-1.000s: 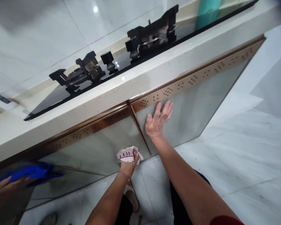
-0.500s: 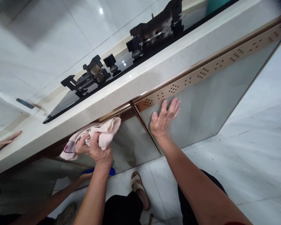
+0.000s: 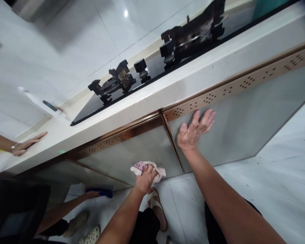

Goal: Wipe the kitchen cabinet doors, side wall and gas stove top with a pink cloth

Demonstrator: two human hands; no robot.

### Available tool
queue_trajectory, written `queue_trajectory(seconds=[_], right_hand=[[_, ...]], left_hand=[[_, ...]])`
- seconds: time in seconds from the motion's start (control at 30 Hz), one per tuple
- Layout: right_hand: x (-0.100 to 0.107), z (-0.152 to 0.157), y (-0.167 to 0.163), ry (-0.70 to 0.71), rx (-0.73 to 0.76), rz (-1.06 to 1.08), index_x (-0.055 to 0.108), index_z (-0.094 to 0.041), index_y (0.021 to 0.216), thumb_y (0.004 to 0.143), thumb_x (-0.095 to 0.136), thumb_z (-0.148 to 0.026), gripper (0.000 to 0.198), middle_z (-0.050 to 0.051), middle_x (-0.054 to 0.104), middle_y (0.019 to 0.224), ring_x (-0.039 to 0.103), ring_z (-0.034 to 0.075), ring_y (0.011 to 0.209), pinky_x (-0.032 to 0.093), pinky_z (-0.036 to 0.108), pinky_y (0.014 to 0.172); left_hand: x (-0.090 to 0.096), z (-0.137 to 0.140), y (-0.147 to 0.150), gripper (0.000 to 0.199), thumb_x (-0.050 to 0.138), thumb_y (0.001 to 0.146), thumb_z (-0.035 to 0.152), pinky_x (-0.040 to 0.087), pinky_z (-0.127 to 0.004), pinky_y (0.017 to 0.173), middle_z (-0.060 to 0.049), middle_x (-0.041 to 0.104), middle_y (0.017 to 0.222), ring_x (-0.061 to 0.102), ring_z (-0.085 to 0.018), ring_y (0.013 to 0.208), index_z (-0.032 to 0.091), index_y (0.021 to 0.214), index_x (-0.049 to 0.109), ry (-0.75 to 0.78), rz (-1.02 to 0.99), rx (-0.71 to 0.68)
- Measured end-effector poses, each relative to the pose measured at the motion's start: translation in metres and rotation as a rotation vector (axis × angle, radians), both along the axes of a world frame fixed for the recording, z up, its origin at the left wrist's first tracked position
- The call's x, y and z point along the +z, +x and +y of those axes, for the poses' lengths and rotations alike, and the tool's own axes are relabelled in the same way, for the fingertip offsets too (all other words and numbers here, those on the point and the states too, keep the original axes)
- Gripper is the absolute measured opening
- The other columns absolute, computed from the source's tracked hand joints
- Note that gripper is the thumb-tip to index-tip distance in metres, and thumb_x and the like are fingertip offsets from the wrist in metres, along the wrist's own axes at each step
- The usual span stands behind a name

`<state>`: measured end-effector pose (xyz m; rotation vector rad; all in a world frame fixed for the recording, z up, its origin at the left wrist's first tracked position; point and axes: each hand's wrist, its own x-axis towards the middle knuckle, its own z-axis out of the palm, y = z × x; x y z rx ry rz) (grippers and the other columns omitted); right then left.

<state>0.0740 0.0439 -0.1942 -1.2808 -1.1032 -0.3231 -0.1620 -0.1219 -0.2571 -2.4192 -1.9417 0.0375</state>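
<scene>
My left hand is closed on a pale pink cloth, pressed low against the left cabinet door near the floor. Part of the cloth is hidden under my fingers. Flat on the right cabinet door, just below its perforated copper-coloured strip, rests my right hand, fingers apart and holding nothing. A narrow dark seam with copper edging separates the two doors.
Above the doors runs a white countertop with a black gas stove. At left, another person's hand lies on the counter; their other hand holds a blue cloth-like item low down. Sandalled feet stand on the tiles.
My left hand has moved the cloth from the door's top edge down to its lower part. My right hand stays on the right door. The view has shifted left, showing more of the other person.
</scene>
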Motion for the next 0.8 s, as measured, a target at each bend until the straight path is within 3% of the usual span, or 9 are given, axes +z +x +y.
queue_trajectory(seconds=[0.1, 0.2, 0.33, 0.4, 0.5, 0.53, 0.6, 0.73, 0.8], right_hand=[[-0.002, 0.002, 0.0, 0.014, 0.015, 0.003, 0.028, -0.012, 0.158, 0.101, 0.027, -0.041, 0.064, 0.026, 0.018, 0.166, 0.004, 0.037, 0.158, 0.018, 0.072, 0.117], [-0.001, 0.002, -0.002, 0.039, 0.015, 0.016, 0.026, -0.015, 0.159, 0.101, 0.028, -0.041, 0.064, 0.023, 0.017, 0.167, 0.005, 0.037, 0.158, 0.018, 0.071, 0.117], [0.002, 0.001, -0.005, 0.034, 0.013, 0.054, 0.027, -0.015, 0.159, 0.1, 0.028, -0.041, 0.064, 0.022, 0.018, 0.167, 0.006, 0.037, 0.158, 0.018, 0.071, 0.117], [0.003, 0.0, -0.005, 0.017, 0.022, 0.067, 0.028, -0.014, 0.158, 0.1, 0.028, -0.043, 0.065, 0.022, 0.019, 0.166, 0.006, 0.037, 0.158, 0.017, 0.071, 0.117], [0.006, -0.002, -0.004, -0.011, 0.03, 0.066, 0.031, -0.011, 0.156, 0.1, 0.026, -0.043, 0.065, 0.026, 0.02, 0.165, 0.006, 0.037, 0.158, 0.017, 0.07, 0.118], [0.006, -0.002, -0.004, -0.015, 0.03, 0.065, 0.032, -0.009, 0.155, 0.1, 0.025, -0.043, 0.065, 0.027, 0.021, 0.164, 0.006, 0.037, 0.158, 0.016, 0.069, 0.118], [0.008, -0.003, -0.004, -0.018, 0.025, 0.068, 0.035, -0.006, 0.152, 0.1, 0.026, -0.041, 0.064, 0.031, 0.022, 0.163, 0.006, 0.037, 0.158, 0.015, 0.068, 0.119], [0.008, -0.004, -0.004, -0.045, 0.009, 0.073, 0.035, -0.005, 0.151, 0.099, 0.025, -0.038, 0.063, 0.033, 0.023, 0.161, 0.007, 0.038, 0.158, 0.015, 0.068, 0.118], [0.007, -0.003, -0.004, -0.049, 0.008, 0.066, 0.035, -0.005, 0.151, 0.098, 0.025, -0.038, 0.063, 0.033, 0.024, 0.161, 0.007, 0.037, 0.158, 0.015, 0.068, 0.118]], left_hand=[[0.014, -0.013, -0.004, 0.03, 0.066, 0.082, 0.012, 0.05, -0.036, 0.091, -0.005, 0.062, 0.114, 0.056, -0.023, 0.108, 0.033, 0.102, 0.073, 0.121, -0.016, 0.013], [0.042, -0.023, -0.016, 0.034, 0.069, 0.076, 0.013, 0.049, -0.044, 0.091, -0.011, 0.059, 0.113, 0.054, -0.029, 0.105, 0.028, 0.107, 0.073, 0.37, -0.037, 0.131], [0.111, -0.02, -0.041, 0.032, 0.065, 0.08, 0.023, 0.042, -0.054, 0.098, -0.013, 0.05, 0.118, 0.049, -0.034, 0.113, 0.022, 0.111, 0.07, 0.73, -0.072, 0.291], [0.149, -0.01, -0.052, 0.032, 0.066, 0.08, 0.029, 0.04, -0.053, 0.102, -0.011, 0.047, 0.121, 0.047, -0.033, 0.117, 0.021, 0.11, 0.067, 0.996, -0.131, 0.335], [0.177, 0.007, -0.061, 0.033, 0.064, 0.083, 0.035, 0.037, -0.052, 0.107, -0.011, 0.046, 0.122, 0.046, -0.032, 0.12, 0.019, 0.112, 0.062, 1.29, -0.225, 0.388], [0.174, 0.011, -0.061, 0.035, 0.062, 0.085, 0.035, 0.036, -0.053, 0.108, -0.013, 0.044, 0.123, 0.044, -0.032, 0.122, 0.017, 0.115, 0.06, 1.295, -0.235, 0.414], [0.148, 0.016, -0.057, 0.039, 0.061, 0.086, 0.036, 0.035, -0.055, 0.107, -0.017, 0.042, 0.125, 0.042, -0.035, 0.123, 0.014, 0.119, 0.058, 1.208, -0.235, 0.457], [0.059, 0.009, -0.03, 0.032, 0.073, 0.076, 0.03, 0.04, -0.05, 0.099, -0.014, 0.052, 0.116, 0.046, -0.033, 0.109, 0.023, 0.107, 0.069, 0.761, -0.228, 0.388], [0.026, 0.001, -0.016, 0.026, 0.075, 0.071, 0.022, 0.043, -0.043, 0.092, -0.01, 0.057, 0.107, 0.049, -0.028, 0.1, 0.028, 0.096, 0.073, 0.59, -0.24, 0.343]])
